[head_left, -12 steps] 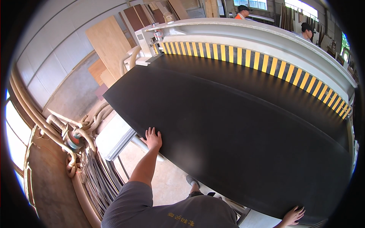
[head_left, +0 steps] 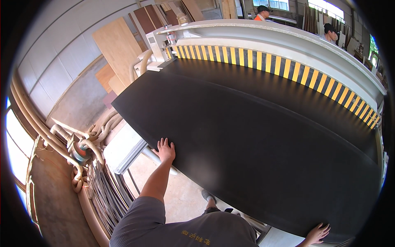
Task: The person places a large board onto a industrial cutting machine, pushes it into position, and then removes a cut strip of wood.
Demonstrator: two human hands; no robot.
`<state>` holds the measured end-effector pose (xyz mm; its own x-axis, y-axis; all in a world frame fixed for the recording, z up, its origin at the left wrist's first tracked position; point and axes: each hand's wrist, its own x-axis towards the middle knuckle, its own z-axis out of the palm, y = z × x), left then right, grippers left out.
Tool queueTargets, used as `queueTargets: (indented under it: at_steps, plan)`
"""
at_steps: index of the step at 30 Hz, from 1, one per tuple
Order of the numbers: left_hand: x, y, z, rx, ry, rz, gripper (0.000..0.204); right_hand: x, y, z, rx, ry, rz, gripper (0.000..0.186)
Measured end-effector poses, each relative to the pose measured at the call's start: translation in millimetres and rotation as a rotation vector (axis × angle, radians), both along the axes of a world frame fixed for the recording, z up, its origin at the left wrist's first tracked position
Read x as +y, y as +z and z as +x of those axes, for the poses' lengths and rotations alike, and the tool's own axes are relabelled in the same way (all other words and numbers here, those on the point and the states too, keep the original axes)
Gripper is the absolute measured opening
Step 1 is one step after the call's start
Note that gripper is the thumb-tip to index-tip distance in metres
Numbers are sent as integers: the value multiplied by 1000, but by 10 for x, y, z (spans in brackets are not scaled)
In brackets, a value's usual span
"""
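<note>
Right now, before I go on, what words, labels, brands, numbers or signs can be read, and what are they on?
Grey shirt: a short row of yellow characters, described here but not copied out.
Striped strip: yellow and black bars; faint marks near its right end are too small to read.
Black board: no writing that I can see.

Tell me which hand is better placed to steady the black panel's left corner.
Likely the left hand: it rests at the near edge of the black panel, closer to that corner. The right hand rests much farther along the same edge, toward the other end.
</note>
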<state>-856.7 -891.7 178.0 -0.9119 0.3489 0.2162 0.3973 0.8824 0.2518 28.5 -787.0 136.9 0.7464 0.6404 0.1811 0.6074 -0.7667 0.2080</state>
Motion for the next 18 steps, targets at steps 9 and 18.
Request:
queueTargets:
  at_steps: [9,18]
  plan:
    - [-7,12,11,-8,2,3,54,15,25,-33,14,4,8,60]
    - [-12,19,14,-16,-2,9,54,16,22,-36,2,12,3,60]
